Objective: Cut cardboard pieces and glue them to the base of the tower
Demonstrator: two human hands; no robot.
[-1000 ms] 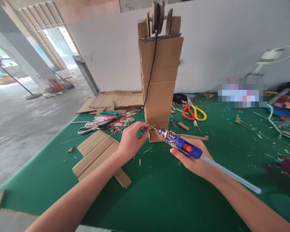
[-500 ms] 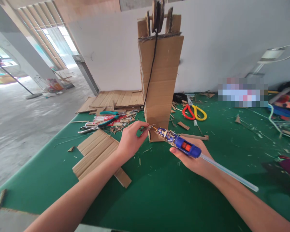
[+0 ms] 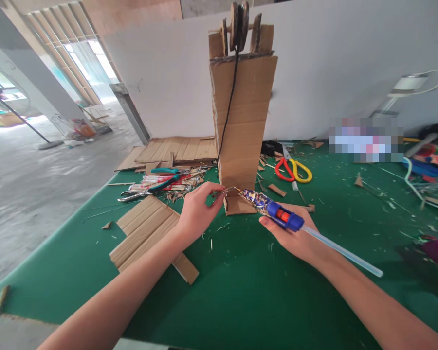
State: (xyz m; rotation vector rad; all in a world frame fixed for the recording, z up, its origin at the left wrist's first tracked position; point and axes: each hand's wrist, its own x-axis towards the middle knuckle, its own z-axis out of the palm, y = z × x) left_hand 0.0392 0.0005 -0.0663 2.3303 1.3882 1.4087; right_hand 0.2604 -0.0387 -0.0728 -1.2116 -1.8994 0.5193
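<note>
My right hand (image 3: pixel 295 236) is wrapped round a blue hot glue gun (image 3: pixel 281 215). Scraps cling to its front, and a long clear glue stick (image 3: pixel 345 253) sticks out of its back. The nozzle points left, at a small thin piece (image 3: pixel 228 191) pinched in my left hand (image 3: pixel 200 209); its kind is too small to make out. Just behind both hands stands a tall cardboard tower (image 3: pixel 243 121), with a wheel-like pulley (image 3: pixel 239 26) on top and a black cord (image 3: pixel 228 114) hanging down its front.
Left of the tower lie teal-handled pliers (image 3: pixel 160 182), thin sticks and flat cardboard pieces (image 3: pixel 146 233). Red-and-yellow scissors (image 3: pixel 294 170) rest to its right. Scraps are scattered over the green tabletop (image 3: pixel 219 311). A white lamp (image 3: pixel 410 82) stands at the back right.
My right hand and the glue gun have shifted slightly to the right, drawing the nozzle back from the small piece. My left hand has stayed in place.
</note>
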